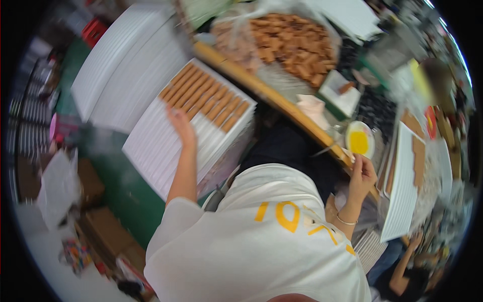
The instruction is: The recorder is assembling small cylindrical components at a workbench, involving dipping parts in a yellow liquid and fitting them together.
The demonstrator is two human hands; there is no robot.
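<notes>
My left hand (182,127) is over a white ridged tray (156,146), fingers stretched out beside rows of brown stick-shaped pieces (201,95). These pieces lie side by side in the tray's grooves, and I see none in the hand. My right hand (363,175) is at the edge of the workbench (302,113), thumb and fingers pinched together. Whatever is between those fingertips is too small and blurred to name. Just beyond them sits a white oval dish (369,132) with a yellow sponge-like pad (358,142) in it.
A clear plastic bag (241,30) holds a heap of brown pieces (294,45) on the bench. A green-and-white box (342,95) stands nearby. White ridged trays (136,55) are stacked at the far left, another tray (401,186) leans right. Cardboard boxes (108,231) are on the green floor.
</notes>
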